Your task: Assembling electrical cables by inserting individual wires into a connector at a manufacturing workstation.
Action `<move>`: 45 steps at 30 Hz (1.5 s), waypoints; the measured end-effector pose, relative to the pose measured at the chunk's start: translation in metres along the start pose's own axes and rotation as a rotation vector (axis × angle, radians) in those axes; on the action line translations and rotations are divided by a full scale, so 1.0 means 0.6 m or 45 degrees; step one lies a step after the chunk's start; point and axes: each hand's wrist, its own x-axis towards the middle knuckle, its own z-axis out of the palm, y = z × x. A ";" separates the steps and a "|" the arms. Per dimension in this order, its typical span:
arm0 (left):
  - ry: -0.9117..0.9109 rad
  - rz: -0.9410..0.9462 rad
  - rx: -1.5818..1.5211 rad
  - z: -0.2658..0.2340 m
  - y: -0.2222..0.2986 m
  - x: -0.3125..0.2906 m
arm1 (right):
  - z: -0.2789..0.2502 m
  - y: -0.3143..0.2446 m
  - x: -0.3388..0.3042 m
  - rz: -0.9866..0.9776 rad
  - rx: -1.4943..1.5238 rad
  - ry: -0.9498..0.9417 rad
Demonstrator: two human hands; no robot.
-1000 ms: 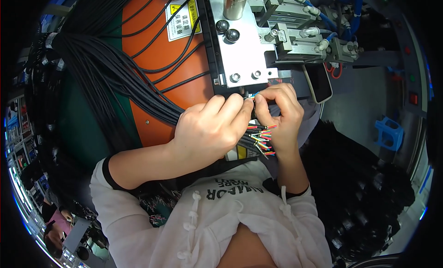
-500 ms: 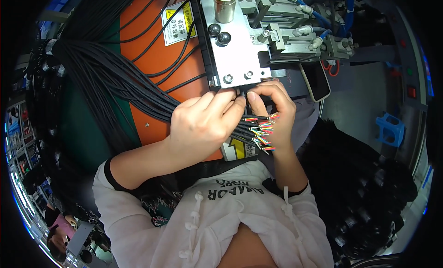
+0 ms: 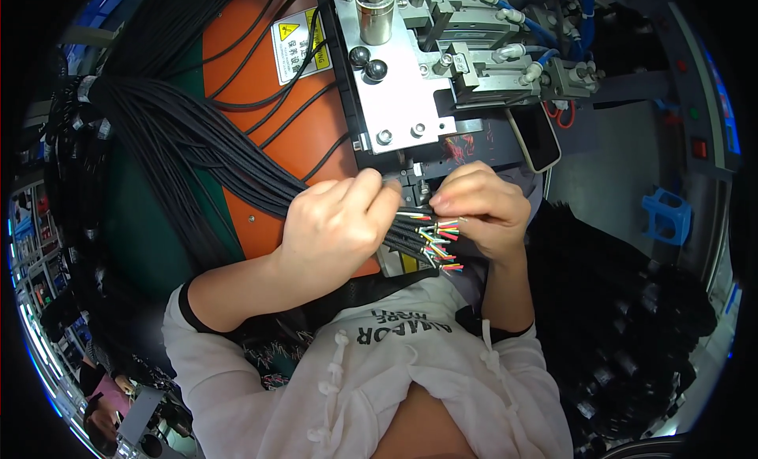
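My left hand is closed around a bundle of black cables that comes in from the upper left. Past its fingers, the cables' stripped ends fan out into short colored wires, red, yellow, white and green among them. Facing it, my right hand has its thumb and fingers pinched together just above those wire ends; whatever is between the fingertips is too small to make out. Between both hands, a small dark metal fixture shows below the front edge of the machine's silver plate.
Pneumatic cylinders with blue hoses sit on the machine. Loose cables cross the orange panel. A phone lies right of the machine, near red-handled scissors. A blue stool and piled black cables are at the right.
Both hands have drawn back from under the machine's plate and moved apart, the right one rightward. The small fixture between them has come into view. The left hand still holds the cables.
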 end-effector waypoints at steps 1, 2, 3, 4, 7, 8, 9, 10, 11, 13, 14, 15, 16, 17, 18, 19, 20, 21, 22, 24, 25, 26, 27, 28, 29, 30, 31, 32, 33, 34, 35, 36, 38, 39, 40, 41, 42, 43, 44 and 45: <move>0.001 0.004 0.001 -0.001 -0.003 0.006 | 0.001 -0.001 0.000 0.019 -0.013 0.042; 0.210 0.096 -0.032 -0.002 -0.005 0.016 | 0.001 -0.002 0.000 0.037 -0.025 0.086; 0.418 0.188 -0.065 -0.003 -0.006 0.024 | 0.003 -0.005 0.000 0.035 -0.027 0.089; 0.625 0.281 -0.099 -0.004 -0.007 0.029 | 0.004 -0.011 -0.001 0.080 -0.031 0.136; 0.446 0.247 -0.205 0.008 -0.013 0.008 | 0.018 -0.025 0.003 0.173 -0.020 0.223; 0.359 0.230 -0.262 0.011 -0.013 0.004 | 0.026 -0.032 0.010 0.108 -0.075 0.211; 0.358 0.229 -0.261 0.010 -0.012 0.004 | 0.034 -0.038 0.017 0.042 -0.129 0.197; 0.393 0.209 -0.269 0.009 -0.011 0.005 | 0.041 -0.041 0.022 -0.024 -0.186 0.186; 0.428 0.189 -0.276 0.009 -0.009 0.006 | 0.048 -0.039 0.023 -0.025 -0.187 0.188; 0.465 0.170 -0.284 0.006 -0.007 0.007 | 0.060 -0.033 0.022 -0.062 0.048 0.344; 0.471 0.171 -0.275 0.005 -0.007 0.007 | 0.062 -0.031 0.022 -0.081 0.166 0.422; 0.476 0.168 -0.264 0.003 -0.006 0.006 | 0.061 -0.030 0.023 -0.081 0.167 0.419; 0.481 0.165 -0.253 0.003 -0.006 0.006 | 0.058 -0.028 0.024 -0.109 0.066 0.358; 0.483 0.162 -0.252 0.003 -0.006 0.006 | 0.055 -0.027 0.026 -0.137 -0.035 0.296; 0.491 0.165 -0.260 0.004 -0.007 0.008 | 0.053 -0.026 0.026 -0.165 -0.136 0.235; 0.500 0.167 -0.268 0.005 -0.007 0.010 | 0.055 -0.026 0.026 -0.165 -0.135 0.233; 0.508 0.172 -0.278 0.006 -0.008 0.012 | 0.056 -0.026 0.027 -0.054 0.037 0.275; 0.509 0.171 -0.279 0.006 -0.007 0.012 | 0.058 -0.027 0.027 0.057 0.209 0.316; 0.493 0.172 -0.277 0.006 -0.007 0.013 | 0.059 -0.027 0.026 0.168 0.381 0.355; 0.461 0.173 -0.275 0.006 -0.006 0.014 | 0.059 -0.030 0.025 0.139 0.286 0.379; 0.462 0.172 -0.276 0.006 -0.006 0.013 | 0.059 -0.032 0.025 0.109 0.192 0.403; 0.459 0.173 -0.253 0.007 -0.006 0.013 | 0.059 -0.034 0.025 0.080 0.097 0.426; 0.457 0.175 -0.230 0.008 -0.005 0.013 | 0.058 -0.037 0.025 0.081 0.096 0.426; 0.454 0.178 -0.208 0.010 -0.005 0.013 | 0.054 -0.042 0.025 0.009 -0.136 0.398; 0.454 0.178 -0.211 0.011 -0.004 0.013 | 0.050 -0.047 0.026 -0.063 -0.368 0.368; 0.455 0.170 -0.188 0.012 -0.004 0.012 | 0.045 -0.051 0.027 -0.136 -0.598 0.333; 0.456 0.163 -0.166 0.014 -0.003 0.012 | 0.038 -0.057 0.029 -0.135 -0.598 0.331; 0.456 0.154 -0.144 0.015 -0.002 0.011 | 0.030 -0.064 0.032 -0.038 -0.614 0.249; 0.457 0.152 -0.145 0.014 -0.002 0.010 | 0.022 -0.069 0.034 0.059 -0.629 0.167; 0.434 0.148 -0.123 0.010 -0.001 0.008 | 0.018 -0.071 0.034 0.155 -0.642 0.084; 0.412 0.147 -0.104 0.007 0.000 0.006 | 0.015 -0.069 0.032 0.158 -0.645 0.083; 0.390 0.146 -0.085 0.005 0.001 0.005 | 0.013 -0.065 0.028 0.307 -0.393 0.108; 0.369 0.162 -0.051 0.009 0.002 0.004 | 0.012 -0.054 0.022 0.594 0.119 0.152; 0.348 0.179 -0.015 0.011 0.003 0.003 | 0.014 -0.050 0.021 0.595 0.120 0.147; 0.325 0.197 0.022 0.013 0.003 0.003 | 0.015 -0.045 0.019 0.540 -0.031 0.153; 0.324 0.192 0.023 0.012 0.005 0.003 | 0.017 -0.040 0.019 0.484 -0.181 0.158; 0.258 0.171 0.039 0.010 0.007 0.004 | 0.019 -0.035 0.019 0.425 -0.331 0.162; 0.193 0.150 0.055 0.007 0.010 0.004 | 0.023 -0.029 0.020 0.426 -0.328 0.158; 0.128 0.130 0.070 0.006 0.013 0.005 | 0.028 -0.022 0.022 0.336 -0.470 0.158; 0.127 0.125 0.072 0.006 0.014 0.004 | 0.033 -0.015 0.024 0.245 -0.609 0.157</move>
